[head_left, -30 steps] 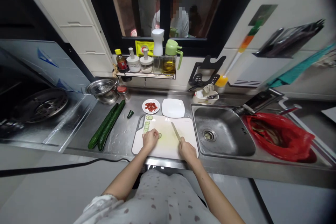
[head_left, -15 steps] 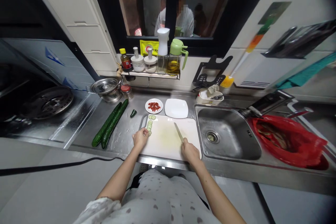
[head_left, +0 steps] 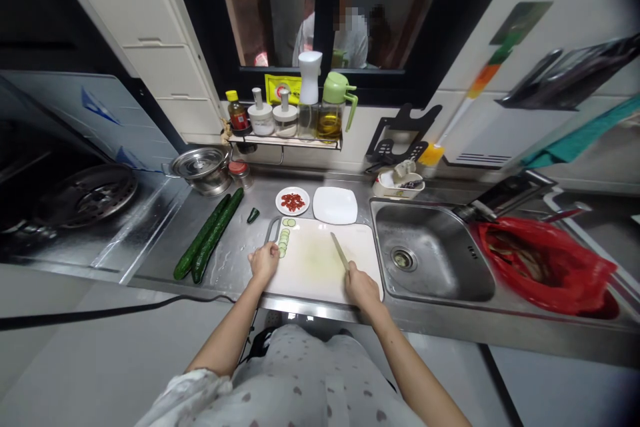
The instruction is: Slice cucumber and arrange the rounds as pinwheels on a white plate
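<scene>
Nearest is the wearer's pale garment [head_left: 320,377] with dark spots, a bare forearm reaching forward on each side. The right hand [head_left: 363,285] is closed around the handle of a kitchen knife [head_left: 339,250], whose blade points away over the white cutting board [head_left: 320,277]. The left hand [head_left: 263,262] is at the board's left edge, fingers bent and drawn together beside the lowest of the cucumber slices [head_left: 284,238]; whether it grips one cannot be told. Those slices overlap in a row along the board's left side, with two more at its far left corner.

Left of the board, two whole cucumbers [head_left: 213,240] lie side by side on the steel surface [head_left: 160,247], a cut cucumber end [head_left: 253,215] near them. To the right are the sink [head_left: 430,247] and a red plastic bag [head_left: 565,273].

Just beyond the board stand a small plate [head_left: 279,207] of chopped red pieces [head_left: 293,201] and a white square plate [head_left: 335,205]. Farther back, a lidded steel pot [head_left: 203,170] adjoins a red-capped jar [head_left: 241,174], and a wall shelf [head_left: 285,142] carries seasoning containers below the window.
</scene>
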`<state>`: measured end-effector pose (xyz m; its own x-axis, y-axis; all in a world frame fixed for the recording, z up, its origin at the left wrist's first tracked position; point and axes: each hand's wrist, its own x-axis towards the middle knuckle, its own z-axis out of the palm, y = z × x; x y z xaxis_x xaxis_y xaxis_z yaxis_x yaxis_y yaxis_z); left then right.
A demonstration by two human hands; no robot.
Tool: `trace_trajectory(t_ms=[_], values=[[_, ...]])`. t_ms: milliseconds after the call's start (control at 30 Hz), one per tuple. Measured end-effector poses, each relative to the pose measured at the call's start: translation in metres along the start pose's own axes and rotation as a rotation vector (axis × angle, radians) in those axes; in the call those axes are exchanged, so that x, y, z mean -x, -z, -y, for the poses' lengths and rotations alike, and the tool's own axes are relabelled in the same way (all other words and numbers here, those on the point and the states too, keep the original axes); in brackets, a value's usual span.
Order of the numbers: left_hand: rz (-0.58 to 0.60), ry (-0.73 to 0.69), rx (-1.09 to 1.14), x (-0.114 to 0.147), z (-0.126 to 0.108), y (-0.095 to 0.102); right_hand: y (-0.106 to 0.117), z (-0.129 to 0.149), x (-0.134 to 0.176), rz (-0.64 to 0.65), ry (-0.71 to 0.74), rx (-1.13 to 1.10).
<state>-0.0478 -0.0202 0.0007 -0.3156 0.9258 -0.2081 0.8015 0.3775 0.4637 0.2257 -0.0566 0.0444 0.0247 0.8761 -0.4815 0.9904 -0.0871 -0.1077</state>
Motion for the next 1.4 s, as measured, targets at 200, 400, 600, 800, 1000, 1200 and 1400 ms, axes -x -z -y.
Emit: trace_trajectory(t_ms=[200,400,600,800,1000,1200,1400], values=[[0.006,-0.008,-0.014,-0.001,0.001,-0.002,-0.001,-0.001,-0.001,0.005,0.003,0.006],[-0.029,-0.010,0.024,-0.004,-0.003,-0.004,-0.002,-0.001,-0.003,0.015,-0.002,-0.007],[-0.079,-0.014,0.064,-0.029,-0.034,-0.002,-0.002,0.000,-0.001,0.000,0.000,0.001],[-0.078,-0.043,-0.066,-0.063,-0.059,-0.002,0.003,0.003,0.003,0.017,-0.013,0.002],[-0.054,-0.108,-0.229,-0.082,-0.062,-0.013,0.001,0.002,0.002,-0.001,-0.004,-0.012],[-0.046,-0.116,-0.229,-0.086,-0.061,-0.023,0.000,0.001,0.001,0.011,-0.009,-0.019],[-0.050,-0.114,-0.188,-0.084,-0.063,-0.022,-0.003,-0.001,-0.001,0.009,-0.005,-0.026]])
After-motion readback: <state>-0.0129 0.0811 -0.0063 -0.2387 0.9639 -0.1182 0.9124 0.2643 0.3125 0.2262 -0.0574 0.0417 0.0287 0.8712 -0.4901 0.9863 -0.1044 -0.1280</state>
